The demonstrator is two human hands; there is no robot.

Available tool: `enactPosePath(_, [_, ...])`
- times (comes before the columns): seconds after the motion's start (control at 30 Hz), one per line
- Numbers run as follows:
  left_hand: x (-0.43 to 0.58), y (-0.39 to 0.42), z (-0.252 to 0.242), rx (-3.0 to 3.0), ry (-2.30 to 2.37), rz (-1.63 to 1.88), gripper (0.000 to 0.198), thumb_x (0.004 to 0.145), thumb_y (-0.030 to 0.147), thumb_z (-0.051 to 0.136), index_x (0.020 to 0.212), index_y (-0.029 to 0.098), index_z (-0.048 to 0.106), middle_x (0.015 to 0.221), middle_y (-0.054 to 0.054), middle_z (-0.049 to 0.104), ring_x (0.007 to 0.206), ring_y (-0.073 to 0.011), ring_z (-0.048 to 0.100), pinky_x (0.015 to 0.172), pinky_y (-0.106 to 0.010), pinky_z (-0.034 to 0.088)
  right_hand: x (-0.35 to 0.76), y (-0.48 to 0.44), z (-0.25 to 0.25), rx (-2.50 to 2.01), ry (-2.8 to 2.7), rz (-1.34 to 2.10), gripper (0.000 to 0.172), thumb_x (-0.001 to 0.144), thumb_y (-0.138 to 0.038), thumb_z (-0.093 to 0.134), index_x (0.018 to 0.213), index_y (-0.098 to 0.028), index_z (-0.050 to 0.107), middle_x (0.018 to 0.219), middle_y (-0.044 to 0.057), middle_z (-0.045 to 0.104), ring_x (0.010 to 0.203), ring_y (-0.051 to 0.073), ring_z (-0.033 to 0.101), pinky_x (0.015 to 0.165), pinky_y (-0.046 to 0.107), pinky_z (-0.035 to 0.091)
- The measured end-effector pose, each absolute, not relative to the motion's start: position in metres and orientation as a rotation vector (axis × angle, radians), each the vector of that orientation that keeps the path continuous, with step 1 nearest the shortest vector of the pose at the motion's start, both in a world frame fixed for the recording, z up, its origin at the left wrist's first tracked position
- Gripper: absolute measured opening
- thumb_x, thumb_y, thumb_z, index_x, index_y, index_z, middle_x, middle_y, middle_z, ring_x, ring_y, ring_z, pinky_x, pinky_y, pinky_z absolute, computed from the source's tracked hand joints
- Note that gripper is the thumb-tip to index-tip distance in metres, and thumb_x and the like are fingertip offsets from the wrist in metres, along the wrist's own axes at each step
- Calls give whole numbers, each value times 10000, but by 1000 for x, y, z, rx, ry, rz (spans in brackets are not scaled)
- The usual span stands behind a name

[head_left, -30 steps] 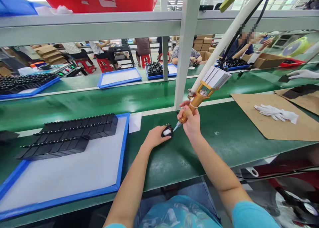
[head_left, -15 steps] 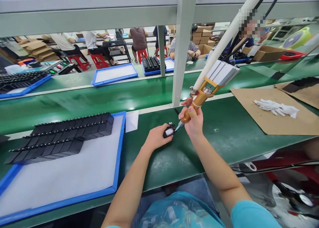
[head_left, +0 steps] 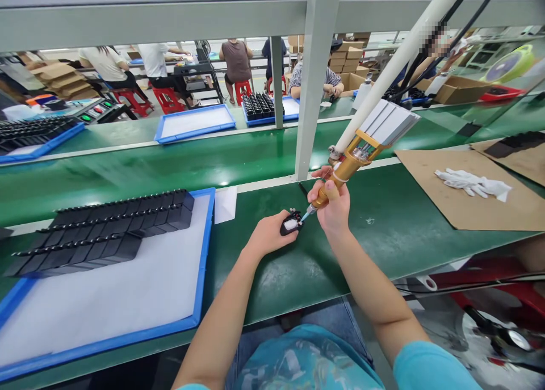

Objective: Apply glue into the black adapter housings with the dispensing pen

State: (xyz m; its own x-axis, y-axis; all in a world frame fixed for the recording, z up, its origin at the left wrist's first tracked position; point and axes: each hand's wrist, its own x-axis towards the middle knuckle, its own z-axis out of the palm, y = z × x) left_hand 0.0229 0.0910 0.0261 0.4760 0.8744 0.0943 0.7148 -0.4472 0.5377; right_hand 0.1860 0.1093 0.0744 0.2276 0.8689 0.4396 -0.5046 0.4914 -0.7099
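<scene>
My left hand [head_left: 271,235] is closed round a small black housing [head_left: 285,229] on the green bench; a white patch and small parts show in its open top. In my right hand [head_left: 334,208] is a gold-coloured glue dispenser [head_left: 346,167], tilted, with its pale blue needle tip [head_left: 305,216] pointing down at the housing's right end. The tip looks to be at or just inside the opening; exact contact I cannot make out. A white tube rises from the dispenser's upper end toward the top right.
At left a blue-rimmed tray [head_left: 204,254] holds rows of black housings [head_left: 123,225]. White gloves [head_left: 472,184] lie on cardboard [head_left: 430,208] at right. An upright post [head_left: 313,95] stands behind my hands, before a green conveyor [head_left: 170,171]. Several people work beyond.
The needle tip sits slightly closer over the housing's opening. Both hands otherwise keep their hold; the whole view has shifted a little.
</scene>
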Motion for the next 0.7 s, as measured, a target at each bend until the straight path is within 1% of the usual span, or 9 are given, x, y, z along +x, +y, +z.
enactPosePath(0.1, [23, 92, 25, 2306, 1345, 492, 330, 792, 394, 592, 1083, 243, 552, 938, -7, 711, 810, -230, 671, 675, -285, 457, 186, 108, 76, -520, -925, 1006, 300, 777, -434, 682, 1019, -277, 599, 992, 4, 623, 532, 62, 506, 521, 238, 464])
enactPosePath(0.17, [23, 92, 24, 2309, 1373, 475, 349, 797, 400, 588, 1104, 240, 543, 914, -10, 716, 795, -235, 676, 656, -282, 449, 185, 108, 77, -562, -925, 1012, 348, 761, -452, 686, 1052, -285, 595, 1015, 8, 622, 556, 72, 512, 577, 259, 496])
enactPosePath(0.27, [24, 93, 22, 2316, 1410, 446, 367, 806, 417, 577, 1121, 234, 531, 858, -10, 715, 755, -234, 676, 626, -277, 436, 184, 109, 76, -582, -913, 1032, 357, 754, -447, 691, 1053, -272, 604, 1006, 11, 630, 594, 82, 527, 737, 315, 537])
enactPosePath(0.37, [27, 93, 18, 2323, 1447, 422, 365, 811, 436, 572, 1106, 227, 527, 855, -15, 712, 752, -235, 675, 619, -275, 433, 182, 107, 76, -561, -895, 1078, 316, 767, -438, 690, 1010, -254, 608, 983, 8, 640, 621, 85, 549, 856, 355, 524])
enactPosePath(0.47, [31, 92, 14, 2331, 1469, 410, 347, 814, 444, 570, 1079, 224, 527, 852, -17, 708, 751, -233, 674, 611, -273, 428, 180, 104, 77, -568, -881, 1119, 314, 757, -444, 698, 976, -246, 591, 976, 6, 644, 631, 87, 562, 887, 368, 514])
enactPosePath(0.7, [43, 86, 10, 2294, 1418, 514, 345, 820, 462, 577, 1065, 227, 520, 811, -10, 689, 718, -218, 665, 596, -266, 422, 176, 99, 79, -569, -881, 1139, 326, 747, -431, 694, 985, -240, 578, 956, 4, 632, 628, 89, 554, 888, 363, 513])
